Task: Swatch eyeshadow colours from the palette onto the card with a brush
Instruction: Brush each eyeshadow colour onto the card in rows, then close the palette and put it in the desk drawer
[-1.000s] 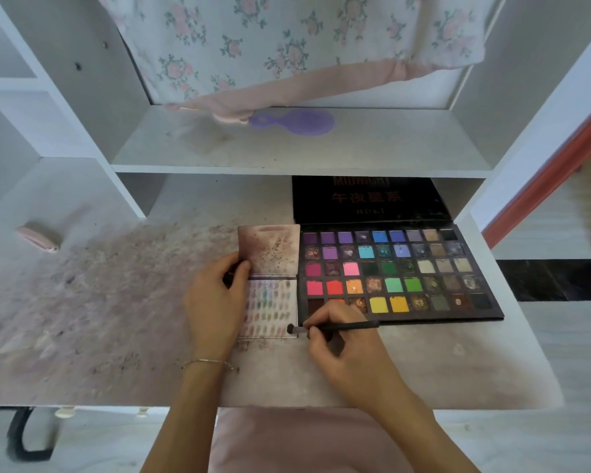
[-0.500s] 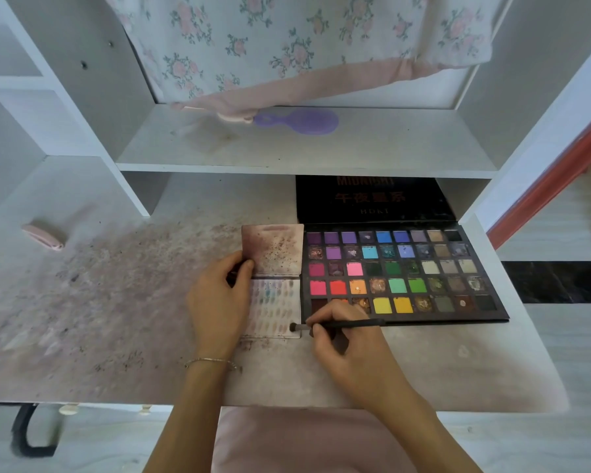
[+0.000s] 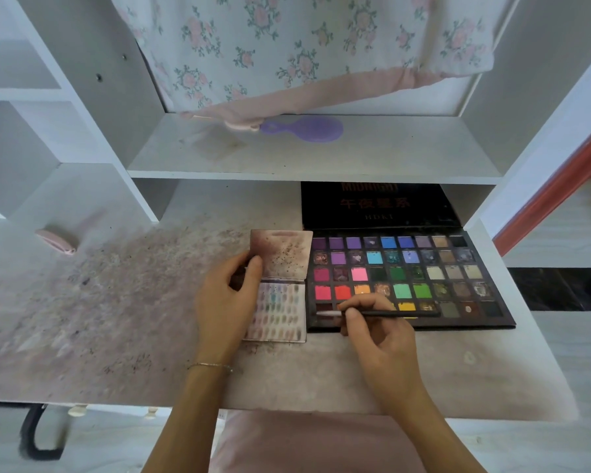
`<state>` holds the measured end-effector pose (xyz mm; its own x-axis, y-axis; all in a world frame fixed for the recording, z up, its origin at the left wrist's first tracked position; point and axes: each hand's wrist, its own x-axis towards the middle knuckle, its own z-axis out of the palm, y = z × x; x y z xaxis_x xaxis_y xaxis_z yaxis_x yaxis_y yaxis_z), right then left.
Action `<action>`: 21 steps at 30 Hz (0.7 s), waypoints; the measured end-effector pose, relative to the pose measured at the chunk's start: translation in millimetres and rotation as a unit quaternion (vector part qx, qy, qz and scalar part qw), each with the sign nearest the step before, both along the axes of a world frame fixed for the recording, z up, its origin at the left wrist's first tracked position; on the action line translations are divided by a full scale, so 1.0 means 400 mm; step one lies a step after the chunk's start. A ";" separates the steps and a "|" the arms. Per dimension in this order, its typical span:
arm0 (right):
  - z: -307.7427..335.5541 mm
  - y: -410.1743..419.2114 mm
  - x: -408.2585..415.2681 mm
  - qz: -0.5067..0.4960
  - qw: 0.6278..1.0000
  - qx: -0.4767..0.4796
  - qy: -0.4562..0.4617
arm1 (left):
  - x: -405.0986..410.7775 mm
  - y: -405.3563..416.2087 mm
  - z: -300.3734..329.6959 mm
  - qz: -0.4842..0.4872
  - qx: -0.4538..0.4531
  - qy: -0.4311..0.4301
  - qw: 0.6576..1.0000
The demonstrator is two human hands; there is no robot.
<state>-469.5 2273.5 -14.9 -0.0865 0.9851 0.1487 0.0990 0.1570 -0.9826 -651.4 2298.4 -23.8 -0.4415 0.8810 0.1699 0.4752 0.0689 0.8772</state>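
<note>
An open black eyeshadow palette [image 3: 423, 268] with several rows of coloured pans lies on the desk, its lid propped at the back. To its left lies a folded card [image 3: 282, 310] with rows of colour swatches on its lower half. My left hand [image 3: 227, 302] holds the card at its left edge, thumb on the stained upper flap. My right hand [image 3: 379, 329] pinches a thin black brush [image 3: 389, 314]. The brush lies level, its pale tip at the palette's lower left corner, just right of the card.
The desk top [image 3: 116, 319] is stained with powder. A pink object [image 3: 57, 241] lies at the far left. On the shelf above rests a purple hand mirror [image 3: 307, 129] under a hanging floral cloth [image 3: 287, 46]. A pink cushion [image 3: 314, 442] sits below the desk edge.
The brush tip has moved right, from the card's lower right corner onto the palette's lower left corner. My left hand stays on the card.
</note>
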 end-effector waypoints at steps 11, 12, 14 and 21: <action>0.012 0.000 -0.001 -0.042 0.996 -0.031 0.074 | -0.043 -0.056 0.020 -0.209 -0.008 0.014 0.978; 0.012 0.000 -0.002 -0.047 0.995 -0.038 0.080 | -0.047 -0.058 0.020 -0.214 -0.017 0.079 0.974; 0.013 0.002 -0.001 -0.039 0.995 -0.042 0.080 | -0.051 -0.062 0.021 -0.225 -0.030 0.185 0.956; 0.054 0.045 -0.006 0.027 0.996 -0.061 0.057 | -0.045 -0.070 0.012 -0.202 0.017 0.424 0.883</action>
